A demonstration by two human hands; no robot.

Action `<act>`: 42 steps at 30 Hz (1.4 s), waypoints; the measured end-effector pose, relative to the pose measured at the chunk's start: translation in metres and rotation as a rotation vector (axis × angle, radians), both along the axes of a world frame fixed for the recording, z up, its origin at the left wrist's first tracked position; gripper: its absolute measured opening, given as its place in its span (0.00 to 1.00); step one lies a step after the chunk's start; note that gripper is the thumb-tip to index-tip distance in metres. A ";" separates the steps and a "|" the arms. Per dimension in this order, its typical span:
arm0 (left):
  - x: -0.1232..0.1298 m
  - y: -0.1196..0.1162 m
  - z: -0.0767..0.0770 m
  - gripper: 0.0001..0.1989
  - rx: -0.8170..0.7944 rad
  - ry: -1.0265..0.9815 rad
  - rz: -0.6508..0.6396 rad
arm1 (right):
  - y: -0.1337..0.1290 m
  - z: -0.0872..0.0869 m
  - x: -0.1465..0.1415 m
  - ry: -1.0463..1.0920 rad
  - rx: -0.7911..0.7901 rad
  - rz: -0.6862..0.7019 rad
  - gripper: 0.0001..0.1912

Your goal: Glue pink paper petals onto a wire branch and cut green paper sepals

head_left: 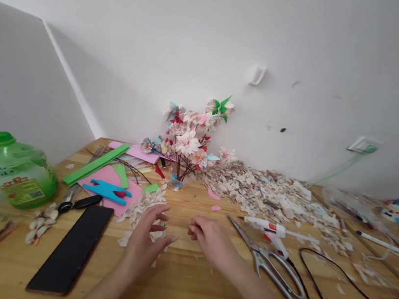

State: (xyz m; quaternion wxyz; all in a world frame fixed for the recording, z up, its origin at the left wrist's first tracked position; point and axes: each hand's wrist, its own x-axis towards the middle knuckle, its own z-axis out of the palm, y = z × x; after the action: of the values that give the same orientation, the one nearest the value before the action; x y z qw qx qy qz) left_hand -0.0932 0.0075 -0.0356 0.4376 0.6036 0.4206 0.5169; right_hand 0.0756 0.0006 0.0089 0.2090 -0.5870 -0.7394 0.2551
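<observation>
My left hand [148, 236] hovers over the wooden table beside a small heap of pale pistachio-like shell pieces [135, 215]. Its fingers are curved and apart, with nothing visible between thumb and fingers. Facing it, my right hand [211, 240] has its fingers curled together; whatever they may hold is hidden. Behind both hands stands a bunch of handmade flowers [188, 143] on dark stems, with whitish, pink and red petals and green leaves. To the right of my right hand lie silver scissors [261, 259] and a white hot glue gun [269, 231].
At left are a green bottle [20, 171], a black phone [72, 250], garlic cloves [42, 221], a blue clip-like piece [106, 191] and pink paper [97, 175]. A wide pile of shell-like flakes [271, 194] runs along the wall. A black cable [344, 281] loops at right.
</observation>
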 end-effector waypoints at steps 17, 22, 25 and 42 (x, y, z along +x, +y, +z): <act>0.000 -0.001 0.001 0.25 -0.051 -0.021 -0.013 | -0.009 0.018 -0.007 -0.075 0.041 0.192 0.12; -0.001 0.001 -0.001 0.24 -0.059 -0.007 -0.021 | -0.001 0.004 0.001 -0.051 -0.007 0.101 0.11; -0.002 0.003 -0.004 0.22 -0.039 -0.019 -0.011 | 0.000 -0.002 0.007 -0.043 -0.003 0.059 0.10; 0.009 0.001 -0.013 0.15 -0.100 0.055 -0.001 | -0.005 -0.037 0.022 0.268 -0.001 -0.108 0.16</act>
State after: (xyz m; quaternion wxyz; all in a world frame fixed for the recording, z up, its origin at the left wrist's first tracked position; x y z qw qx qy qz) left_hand -0.0838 0.0086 -0.0484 0.4559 0.5951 0.4574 0.4783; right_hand 0.0977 -0.0040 -0.0283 0.3188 -0.5868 -0.6720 0.3199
